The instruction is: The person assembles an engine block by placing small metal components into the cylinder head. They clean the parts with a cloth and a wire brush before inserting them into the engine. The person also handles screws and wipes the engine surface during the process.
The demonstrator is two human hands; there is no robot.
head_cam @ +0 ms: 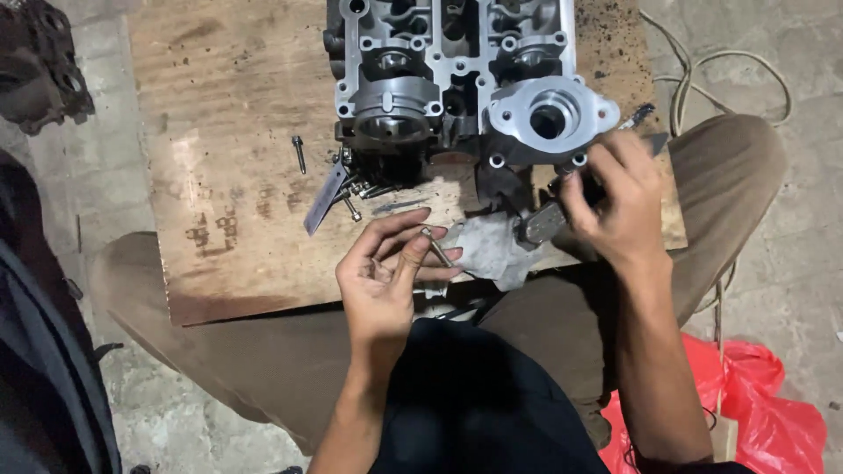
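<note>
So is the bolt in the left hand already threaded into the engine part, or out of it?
Out. The bolt lies loose between the left hand's fingertips, clear of the engine part on the wooden board.

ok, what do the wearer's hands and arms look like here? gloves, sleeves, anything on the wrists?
Both bare: left hand and right hand wear no gloves, and no rings or watch show. Forearms are uncovered to the frame edge, no sleeves in view. Some dark grime seems to mark the fingers.
</note>
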